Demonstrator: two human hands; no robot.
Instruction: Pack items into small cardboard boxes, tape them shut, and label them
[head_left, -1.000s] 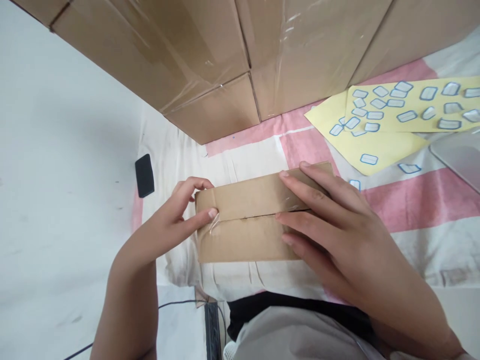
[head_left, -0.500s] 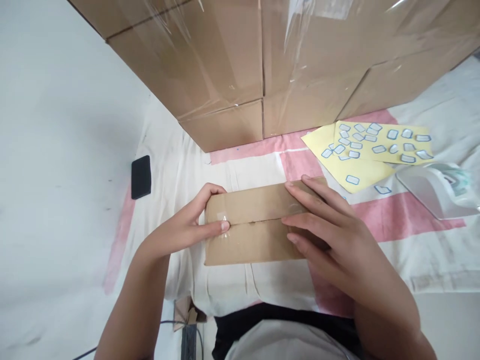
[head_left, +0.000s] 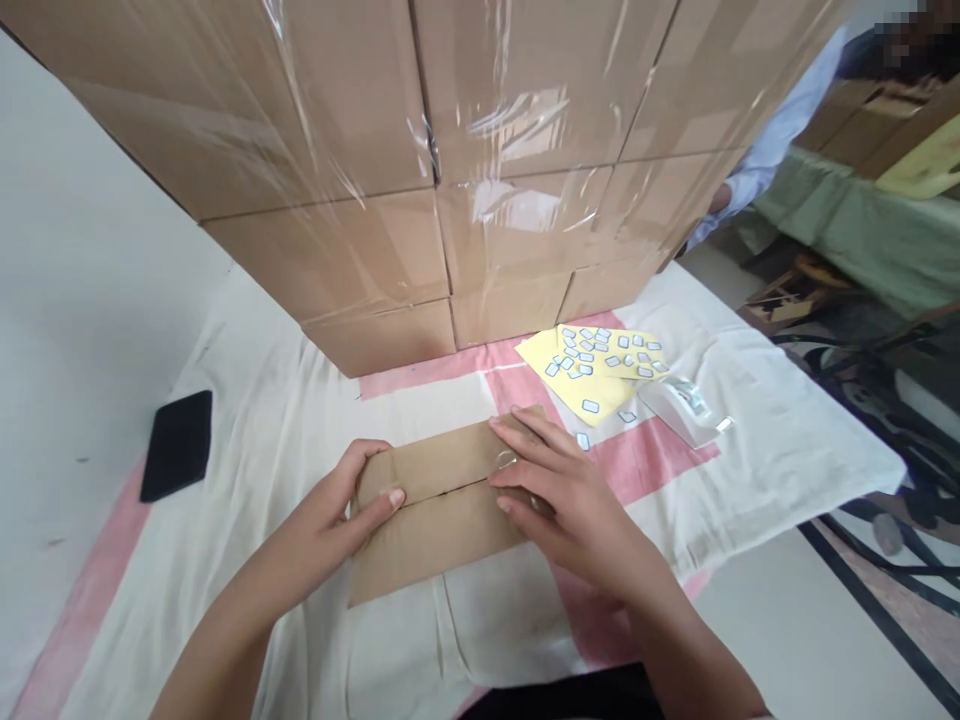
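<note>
A small brown cardboard box point(head_left: 435, 545) lies on the cloth in front of me, its two top flaps meeting along a thin seam. My left hand point(head_left: 364, 500) grips the left end, thumb on top by the seam and fingers bent over the far edge. Over the right end rests my right hand point(head_left: 555, 490), fingers spread and fingertips touching the top around the seam. A shiny bit that looks like clear tape point(head_left: 508, 458) shows between those fingers. The right end of the box is partly hidden under this hand.
Behind stands a tall stack of cartons point(head_left: 390, 250) in clear film. Yellow sheets point(head_left: 611, 395) with small blue-edged labels lie near a white tape dispenser point(head_left: 682, 410). A black phone-like slab point(head_left: 178, 445) is at left. A person's sleeve point(head_left: 787, 130) shows behind the stack.
My view has swung right and up, showing more cartons, the table's right edge and another person's sleeve. Both hands stay on the box; the shiny tape now shows by my right fingers, not my left thumb.
</note>
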